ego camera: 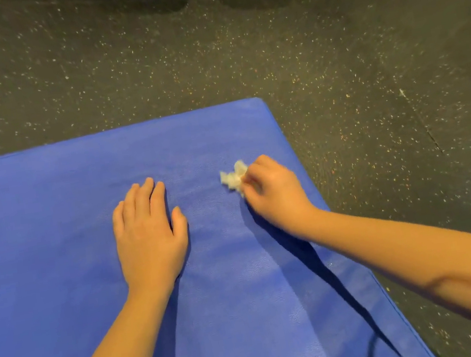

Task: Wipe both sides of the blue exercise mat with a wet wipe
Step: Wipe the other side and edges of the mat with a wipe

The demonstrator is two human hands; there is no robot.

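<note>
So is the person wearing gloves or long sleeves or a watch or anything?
No gloves and no sleeves in view. The left hand and the right hand are both bare, and the arms stay bare right up to where the picture ends. No watch, bracelet or ring shows on either one, as far as can be seen.

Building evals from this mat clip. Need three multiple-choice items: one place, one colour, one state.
1. Where is the wet wipe? A) on a chair B) in the right hand, over the mat C) on a forearm
2. What colour is the mat? A) red B) green C) blue
3. How is the left hand? A) flat on the mat, fingers straight B) clenched in a fist C) gripping the wet wipe
Answers: 1 B, the white wad sticks out of its curled fingers. 2 C, the whole cover is blue. 3 A, palm down, holding nothing.
</note>
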